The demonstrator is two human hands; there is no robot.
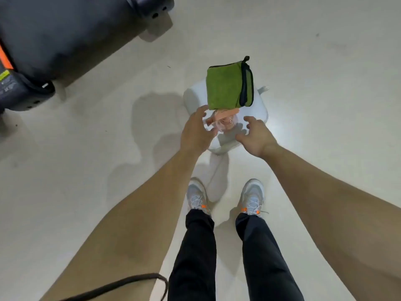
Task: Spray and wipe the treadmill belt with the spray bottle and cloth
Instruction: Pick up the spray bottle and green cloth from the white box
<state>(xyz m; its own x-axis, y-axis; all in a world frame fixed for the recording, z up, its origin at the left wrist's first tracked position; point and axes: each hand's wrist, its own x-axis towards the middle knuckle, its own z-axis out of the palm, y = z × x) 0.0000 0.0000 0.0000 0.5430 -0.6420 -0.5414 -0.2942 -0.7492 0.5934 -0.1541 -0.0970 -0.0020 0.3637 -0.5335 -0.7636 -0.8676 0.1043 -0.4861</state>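
Risk: clear spray bottle point(224, 123) on white stool point(258, 109), centre frame, topples if left hand point(196, 131) or right hand point(255, 135) bumps it. Both hands spread wide, empty. Folded green cloth point(225, 88) just behind may slide. Treadmill point(54, 40) upper left, well apart.

Green cloth point(225, 86), black edging; white stool point(258, 109); black trousers point(195, 257)

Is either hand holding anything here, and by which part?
Nothing is held. The left hand and right hand are open on either side of the spray bottle, not closed on it. The green cloth lies untouched.
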